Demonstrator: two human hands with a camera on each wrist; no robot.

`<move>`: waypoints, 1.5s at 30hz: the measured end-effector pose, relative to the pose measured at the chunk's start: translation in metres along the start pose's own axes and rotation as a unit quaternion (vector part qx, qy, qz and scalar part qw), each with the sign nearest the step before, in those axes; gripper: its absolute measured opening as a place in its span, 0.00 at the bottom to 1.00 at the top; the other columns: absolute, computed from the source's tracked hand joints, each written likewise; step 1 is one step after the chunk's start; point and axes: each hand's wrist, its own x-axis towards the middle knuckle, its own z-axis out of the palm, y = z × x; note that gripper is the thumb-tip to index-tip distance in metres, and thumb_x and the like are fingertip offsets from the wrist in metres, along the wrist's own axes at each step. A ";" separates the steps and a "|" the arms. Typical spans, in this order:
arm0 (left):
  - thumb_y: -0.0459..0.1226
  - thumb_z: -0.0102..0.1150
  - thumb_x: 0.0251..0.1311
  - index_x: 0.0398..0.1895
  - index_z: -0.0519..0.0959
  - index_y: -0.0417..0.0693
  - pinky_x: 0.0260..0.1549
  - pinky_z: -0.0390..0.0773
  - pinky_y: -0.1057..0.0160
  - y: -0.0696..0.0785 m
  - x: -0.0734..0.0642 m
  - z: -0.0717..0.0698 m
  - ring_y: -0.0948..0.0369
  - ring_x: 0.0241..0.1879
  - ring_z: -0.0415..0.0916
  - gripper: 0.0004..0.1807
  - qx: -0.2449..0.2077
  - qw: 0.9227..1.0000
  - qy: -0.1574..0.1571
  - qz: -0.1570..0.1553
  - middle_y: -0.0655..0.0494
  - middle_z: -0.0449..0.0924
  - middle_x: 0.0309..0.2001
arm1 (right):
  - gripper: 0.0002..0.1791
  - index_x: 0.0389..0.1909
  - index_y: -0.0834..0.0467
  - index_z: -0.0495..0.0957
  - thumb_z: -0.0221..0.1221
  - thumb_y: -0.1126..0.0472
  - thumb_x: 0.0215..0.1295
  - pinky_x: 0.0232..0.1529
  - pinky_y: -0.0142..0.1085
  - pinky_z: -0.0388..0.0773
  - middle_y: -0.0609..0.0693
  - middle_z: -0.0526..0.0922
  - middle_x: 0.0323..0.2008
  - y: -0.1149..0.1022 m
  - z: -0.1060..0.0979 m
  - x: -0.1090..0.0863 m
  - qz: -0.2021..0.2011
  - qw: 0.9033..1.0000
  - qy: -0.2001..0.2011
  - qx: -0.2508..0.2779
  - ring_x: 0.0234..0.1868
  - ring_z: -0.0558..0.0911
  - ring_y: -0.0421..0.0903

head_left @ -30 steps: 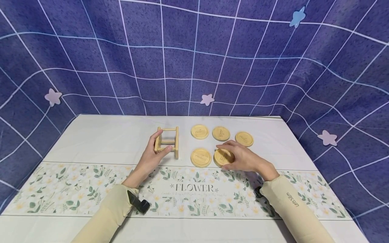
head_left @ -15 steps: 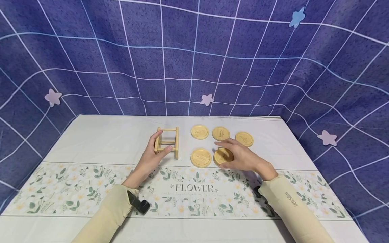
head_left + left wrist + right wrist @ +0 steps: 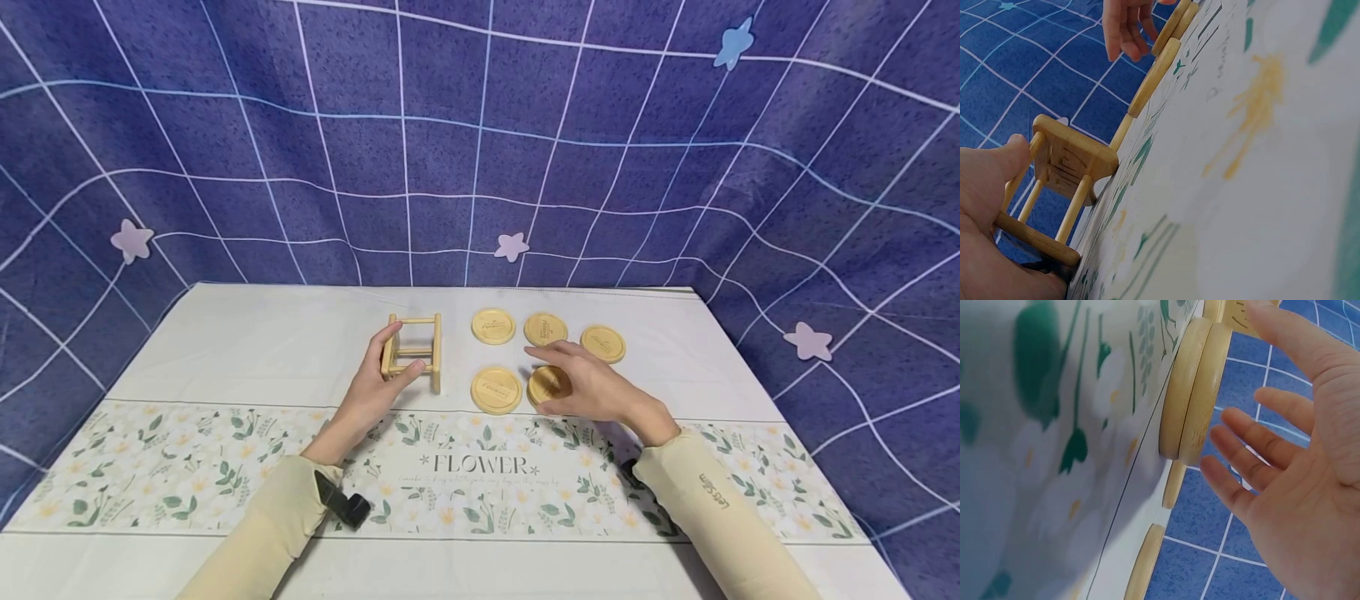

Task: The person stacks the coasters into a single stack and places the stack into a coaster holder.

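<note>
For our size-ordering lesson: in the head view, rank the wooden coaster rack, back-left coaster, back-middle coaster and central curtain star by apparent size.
1. Wooden coaster rack
2. Back-left coaster and back-middle coaster: look alike, unranked
3. Central curtain star

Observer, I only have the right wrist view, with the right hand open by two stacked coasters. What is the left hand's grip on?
Observer: From the head view, the left hand's grip is on the small wooden rack.
Operator: I catch only a corner of that rack. Is a coaster inside it?
Observer: None that I can see; white tablecloth shows between its rods.
Operator: Beyond the stack I make out parts of two coasters. Is that the whole far row?
Observer: No, the head view shows three coasters in the far row.
</note>
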 end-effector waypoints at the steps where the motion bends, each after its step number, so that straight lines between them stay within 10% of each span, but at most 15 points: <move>1: 0.46 0.63 0.83 0.93 0.46 0.59 0.85 0.49 0.36 0.000 0.000 0.000 0.42 0.90 0.38 0.47 0.000 1.000 -0.001 0.000 0.56 0.35 0.93 | 0.52 0.82 0.61 0.72 0.84 0.52 0.59 0.75 0.61 0.73 0.63 0.78 0.72 -0.001 0.000 0.001 -0.001 1.000 0.000 0.000 0.72 0.78 0.62; 45: 0.49 0.63 0.82 0.93 0.46 0.61 0.85 0.51 0.37 0.000 -0.001 0.001 0.44 0.90 0.38 0.48 0.013 1.000 0.003 -0.008 0.56 0.37 0.92 | 0.51 0.82 0.61 0.72 0.84 0.51 0.60 0.77 0.59 0.71 0.62 0.78 0.73 -0.010 0.009 0.011 -0.001 1.000 -0.017 0.006 0.74 0.77 0.62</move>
